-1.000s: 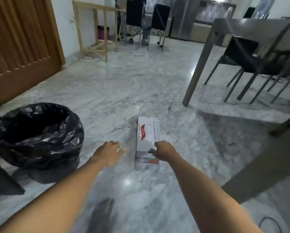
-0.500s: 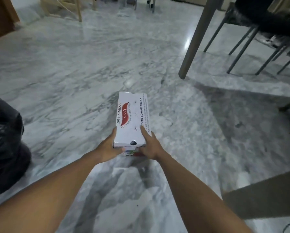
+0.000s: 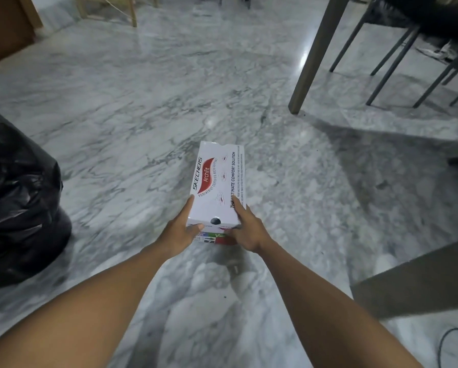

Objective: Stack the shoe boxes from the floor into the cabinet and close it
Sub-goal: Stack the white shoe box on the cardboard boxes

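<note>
Grey-veined marble floor (image 3: 143,107) spreads out under me, glossy with a few light spots. A black bin bag (image 3: 18,192) bulges well off to the left of my fingers, and a table leg (image 3: 315,57) with dark chair legs (image 3: 392,62) behind it stands far ahead and to the right.

I hold the white shoe box (image 3: 217,184) between both hands, its long side running away from me and its near end between my fingers. My left hand (image 3: 180,232) grips the near left corner: the thumb lies up along the left edge of the lid, and the fingers curl around the end below. My right hand (image 3: 246,229) clamps the near right corner, with fingers pressed flat on the lid's right edge over the printed text and the rest wrapped down the side. The box's far end reaches past my fingertips, over the floor. I cannot tell whether its underside touches the marble.
</note>
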